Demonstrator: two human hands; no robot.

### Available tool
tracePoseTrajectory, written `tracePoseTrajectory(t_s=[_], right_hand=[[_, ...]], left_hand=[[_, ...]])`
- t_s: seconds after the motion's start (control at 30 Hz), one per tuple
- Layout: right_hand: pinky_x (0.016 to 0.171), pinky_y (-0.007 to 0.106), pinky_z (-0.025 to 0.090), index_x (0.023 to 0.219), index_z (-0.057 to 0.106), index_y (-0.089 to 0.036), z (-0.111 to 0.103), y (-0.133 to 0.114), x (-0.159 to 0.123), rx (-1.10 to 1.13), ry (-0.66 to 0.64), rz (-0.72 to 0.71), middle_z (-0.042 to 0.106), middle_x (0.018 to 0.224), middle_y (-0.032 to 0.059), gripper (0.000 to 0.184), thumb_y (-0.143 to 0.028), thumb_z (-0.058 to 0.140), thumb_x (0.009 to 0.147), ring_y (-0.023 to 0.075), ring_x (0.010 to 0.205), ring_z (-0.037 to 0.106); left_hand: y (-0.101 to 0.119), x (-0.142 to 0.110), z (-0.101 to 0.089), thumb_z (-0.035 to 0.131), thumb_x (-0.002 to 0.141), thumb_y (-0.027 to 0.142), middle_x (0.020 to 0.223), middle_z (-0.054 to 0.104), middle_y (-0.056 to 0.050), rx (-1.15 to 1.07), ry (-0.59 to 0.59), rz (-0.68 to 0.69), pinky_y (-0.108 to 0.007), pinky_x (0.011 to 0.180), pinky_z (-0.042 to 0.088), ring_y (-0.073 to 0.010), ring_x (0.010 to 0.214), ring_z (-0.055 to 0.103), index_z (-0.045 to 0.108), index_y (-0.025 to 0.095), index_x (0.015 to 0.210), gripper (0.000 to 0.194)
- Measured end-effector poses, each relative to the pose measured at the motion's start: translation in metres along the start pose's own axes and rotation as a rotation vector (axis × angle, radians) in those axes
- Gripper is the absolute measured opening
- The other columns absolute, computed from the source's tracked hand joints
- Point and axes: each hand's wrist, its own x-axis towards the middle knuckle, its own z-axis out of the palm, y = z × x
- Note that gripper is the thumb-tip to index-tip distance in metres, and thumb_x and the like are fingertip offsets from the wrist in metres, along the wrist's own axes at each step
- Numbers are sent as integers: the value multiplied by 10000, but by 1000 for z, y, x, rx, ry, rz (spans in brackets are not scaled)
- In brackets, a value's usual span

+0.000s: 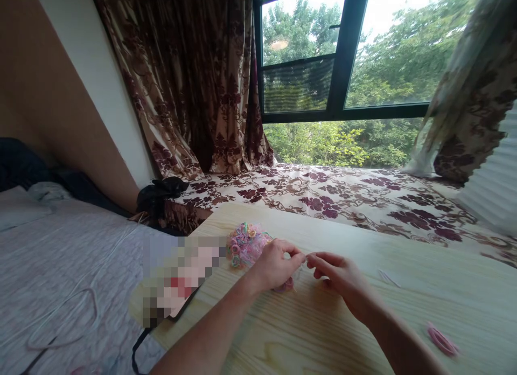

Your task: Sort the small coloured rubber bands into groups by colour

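Note:
My left hand (277, 264) and my right hand (334, 269) meet over the middle of the wooden table, fingertips almost touching. Each is closed in a pinch; whatever lies between the fingers is too small to make out. Just left of my left hand is a heaped pile of small multicoloured elastic hair ties (246, 244), mostly pink, partly hidden by that hand. Under its fingers a little pinkish clump (284, 285) shows on the tabletop. To the right of my right hand lie some thin pale strands (389, 278). A pink looped bundle (442, 340) rests nearer the right front.
The light wooden table (274, 337) stands against a ledge with flowered cloth (315, 192) below the window. A blurred-out flat object (181, 283) with a black strap is at the table's left. Beyond it is a bed (72, 256) with a white cable. A black bag (161, 194) sits by the ledge.

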Motion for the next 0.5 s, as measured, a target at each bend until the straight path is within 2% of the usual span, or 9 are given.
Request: tracePoseTrajectory(t_s=[0.17, 0.27, 0.33, 0.43, 0.5], right_hand=[[464, 181, 383, 631, 681, -149, -4, -1, 2, 13, 26, 27, 637, 703, 45, 237, -385, 673, 604, 88, 576, 506], [482, 200, 407, 672, 693, -144, -16, 0, 8, -61, 42, -17, 666, 730, 65, 232, -368, 653, 624, 103, 580, 537], [498, 221, 421, 744, 704, -148, -31, 1, 15, -198, 131, -67, 678, 721, 65, 226, -334, 627, 639, 129, 594, 567], [531, 260, 422, 820, 718, -160, -64, 1, 23, -552, 360, -132, 681, 673, 67, 269, -336, 569, 681, 184, 636, 603], [581, 283, 424, 821, 734, -181, -85, 1, 27, -795, 455, -156, 703, 770, 83, 277, -346, 545, 702, 216, 718, 619]], left_hand=[[-1, 1, 1, 490, 732, 249, 676, 666, -7, 17, 49, -49, -208, 679, 424, -136, 712, 593, 664, 148, 649, 218], [-1, 1, 2, 485, 731, 246, 686, 668, -12, 0, 45, -63, -209, 672, 428, -134, 704, 596, 659, 149, 653, 214], [-1, 1, 3, 487, 730, 246, 700, 674, -15, -14, 37, -63, -209, 685, 434, -136, 715, 604, 659, 149, 659, 209], [-1, 1, 6, 494, 730, 247, 711, 682, -17, -20, 37, -41, -208, 728, 438, -139, 753, 613, 658, 151, 653, 205], [0, 0, 8, 498, 730, 253, 698, 683, -15, -12, 39, -32, -207, 744, 440, -142, 770, 615, 659, 154, 647, 207]])
